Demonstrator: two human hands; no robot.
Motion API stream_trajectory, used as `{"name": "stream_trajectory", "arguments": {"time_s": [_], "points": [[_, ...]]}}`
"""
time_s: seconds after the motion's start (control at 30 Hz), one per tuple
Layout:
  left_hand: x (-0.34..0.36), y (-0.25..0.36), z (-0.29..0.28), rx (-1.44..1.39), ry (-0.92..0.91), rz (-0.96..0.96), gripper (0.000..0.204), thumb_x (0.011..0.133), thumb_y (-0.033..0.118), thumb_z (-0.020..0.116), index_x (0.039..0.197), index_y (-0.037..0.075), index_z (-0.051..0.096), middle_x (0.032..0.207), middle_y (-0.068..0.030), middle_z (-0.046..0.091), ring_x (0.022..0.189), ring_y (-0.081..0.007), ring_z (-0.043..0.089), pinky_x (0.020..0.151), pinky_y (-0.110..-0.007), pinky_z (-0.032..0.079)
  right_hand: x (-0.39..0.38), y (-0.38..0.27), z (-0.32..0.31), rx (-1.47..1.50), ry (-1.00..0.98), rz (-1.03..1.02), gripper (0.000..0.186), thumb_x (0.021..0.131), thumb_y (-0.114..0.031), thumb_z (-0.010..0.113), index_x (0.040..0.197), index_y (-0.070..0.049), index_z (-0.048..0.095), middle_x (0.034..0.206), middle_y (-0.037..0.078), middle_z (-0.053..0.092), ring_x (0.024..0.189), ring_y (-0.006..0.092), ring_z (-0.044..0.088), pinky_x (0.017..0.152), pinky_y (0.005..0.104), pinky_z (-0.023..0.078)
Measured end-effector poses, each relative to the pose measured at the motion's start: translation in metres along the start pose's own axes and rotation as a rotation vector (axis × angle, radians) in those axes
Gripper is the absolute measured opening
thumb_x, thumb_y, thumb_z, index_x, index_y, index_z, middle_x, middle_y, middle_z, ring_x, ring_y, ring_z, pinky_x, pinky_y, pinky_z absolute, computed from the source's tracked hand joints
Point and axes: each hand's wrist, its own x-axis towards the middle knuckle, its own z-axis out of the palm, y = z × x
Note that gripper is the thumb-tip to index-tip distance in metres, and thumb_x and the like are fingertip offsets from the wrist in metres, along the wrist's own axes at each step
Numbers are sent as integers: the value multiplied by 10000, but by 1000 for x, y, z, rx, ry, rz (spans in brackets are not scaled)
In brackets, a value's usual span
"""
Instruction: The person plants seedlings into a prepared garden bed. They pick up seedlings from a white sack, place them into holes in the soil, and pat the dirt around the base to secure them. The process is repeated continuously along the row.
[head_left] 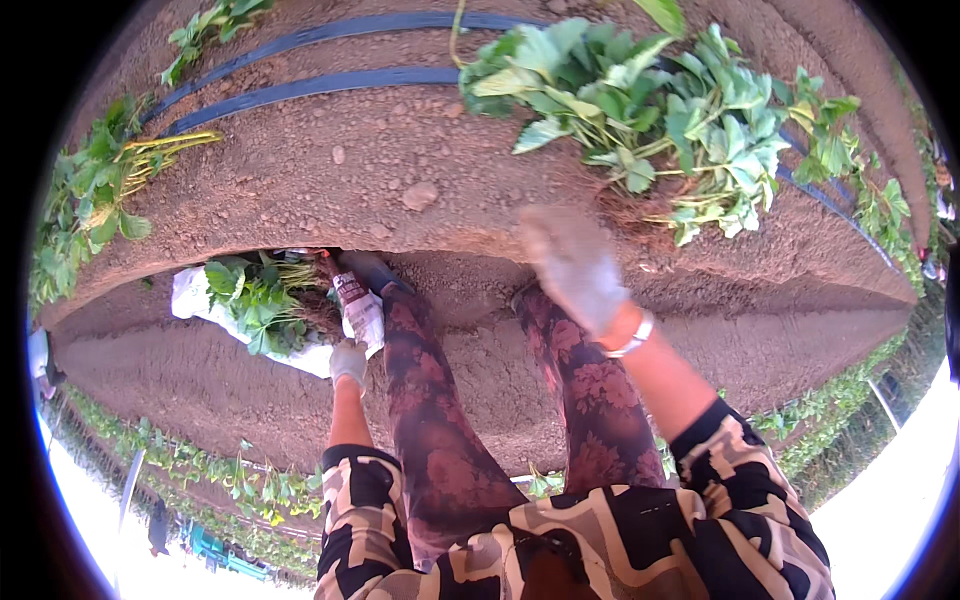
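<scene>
My left hand (348, 360), in a pale glove, grips the edge of a white sack (200, 298) lying in the furrow beside my left leg. Leafy plants with roots (260, 300) lie on the sack. My right hand (570, 260), also gloved and with a pale band at the wrist, is out over the raised soil bed, smeared by motion, so its fingers are unclear. Just beyond it, a heap of green plants with reddish-brown roots (680, 140) lies on the bed.
Dark drip tapes (310, 80) run along the bed (380, 170). More plants (100, 190) grow at left and right. My legs (430, 400) stand in the furrow (470, 360). Behind me are planted rows (250, 480) and, lower left, green objects (205, 550).
</scene>
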Motion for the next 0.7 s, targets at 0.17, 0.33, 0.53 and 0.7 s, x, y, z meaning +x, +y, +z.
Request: {"name": "stream_trajectory", "arguments": {"time_s": [0.17, 0.33, 0.53, 0.7], "points": [[-53, 134, -34, -83, 507, 491, 323, 851, 336, 571, 966, 61, 694, 960, -166, 656, 921, -350, 607, 826, -446, 463, -46, 70, -90, 198, 20, 524, 310, 943, -261, 558, 1089, 7, 618, 951, 106, 678, 860, 206, 654, 764, 311, 512], [-136, 367, -67, -316, 581, 1093, 261, 780, 198, 695, 1002, 60, 687, 1023, -116, 658, 1022, -306, 588, 920, -400, 441, -76, 83, -89, 472, 47, 547, 248, 955, -155, 542, 1133, 8, 598, 903, 39, 630, 780, 77, 561, 709, 221, 473], [-124, 398, -60, -74, 462, 985, 239, 787, 224, 649, 981, 90, 685, 1022, -88, 647, 957, -290, 600, 830, -399, 473, -79, 59, -81, 784, 55, 612, 273, 954, -154, 544, 1157, 23, 586, 992, 32, 631, 875, 81, 566, 802, 225, 468], [-135, 350, -72, -1284, -603, 691, 263, 922, 162, 565, 1132, 6, 594, 1071, -112, 644, 986, -256, 619, 867, -385, 490, -61, 57, -80, 832, 51, 495, 356, 953, -229, 548, 1204, 23, 559, 1015, 47, 627, 924, 106, 583, 850, 244, 466]]}}
